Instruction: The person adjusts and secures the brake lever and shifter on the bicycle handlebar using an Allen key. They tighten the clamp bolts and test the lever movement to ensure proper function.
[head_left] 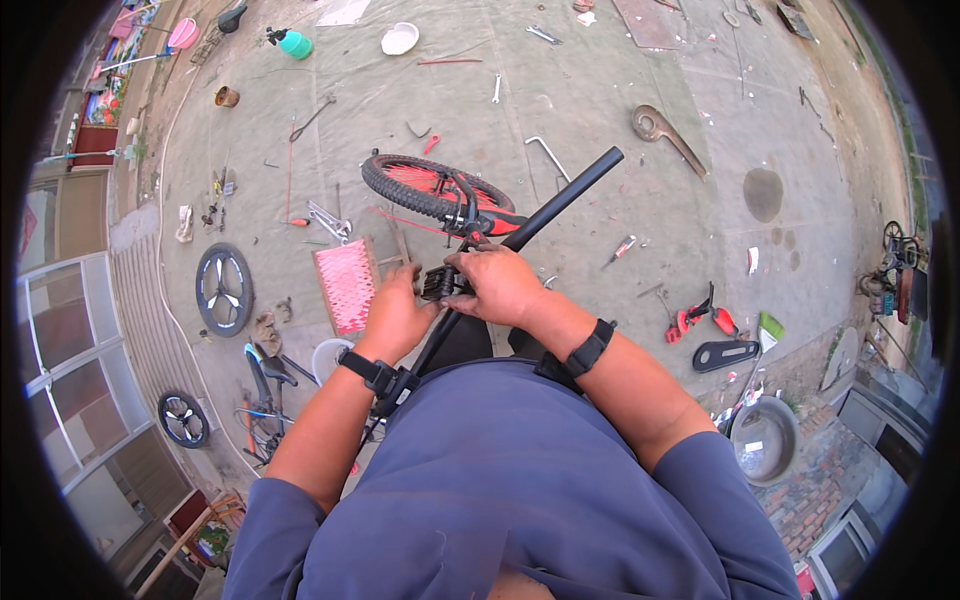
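Note:
Both my hands meet on a small black ribbed part [437,284] close in front of my body, beside a long black tube [565,200]. My left hand [396,312] has its fingers bent against the part's left side. From the right, my right hand [497,284] closes over it, thumb and fingers together, and partly hides it. The tube slants from the upper right down under my right hand. Just beyond lies a bicycle wheel [405,188] with a black knobbly tyre and red spokes, joined to a black and red fork [497,220].
A pink-topped board [345,287] and several wrenches [330,221] lie left of my hands. A screwdriver [620,248], an L-shaped bar [548,157] and a large ring-ended tool [668,138] are to the right. Loose spoked wheels [224,290] rest at left; a metal basin [765,440] stands lower right.

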